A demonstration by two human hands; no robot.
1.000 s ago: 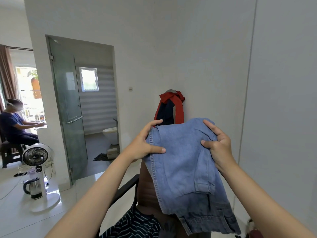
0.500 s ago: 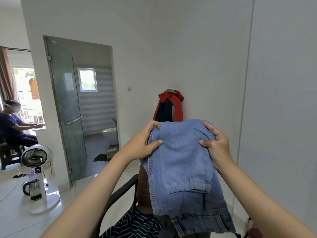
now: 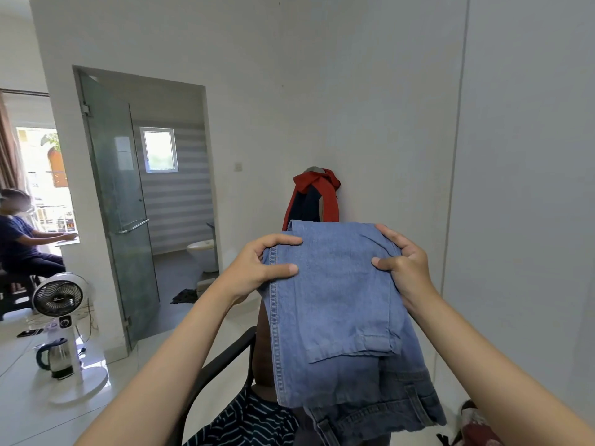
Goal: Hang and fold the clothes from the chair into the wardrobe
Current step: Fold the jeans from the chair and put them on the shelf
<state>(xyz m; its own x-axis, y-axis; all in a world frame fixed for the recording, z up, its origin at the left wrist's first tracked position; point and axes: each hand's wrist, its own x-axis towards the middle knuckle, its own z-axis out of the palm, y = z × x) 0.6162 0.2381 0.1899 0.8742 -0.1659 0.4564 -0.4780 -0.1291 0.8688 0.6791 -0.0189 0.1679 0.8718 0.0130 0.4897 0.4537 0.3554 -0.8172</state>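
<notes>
- Nearest us, a dark striped garment (image 3: 248,423) lies on the chair (image 3: 222,365).
- Above the chair we hold folded blue jeans (image 3: 335,304): our left hand (image 3: 257,268) pinches their left edge, our right hand (image 3: 402,262) grips the right.
- Beyond, a red-and-navy jacket (image 3: 317,197) hangs at the wall.

The folded blue jeans (image 3: 335,304) hang between the left hand (image 3: 257,268) and right hand (image 3: 402,268), pinched at their top corners, above the chair (image 3: 212,375) holding a striped garment (image 3: 248,423).
</notes>
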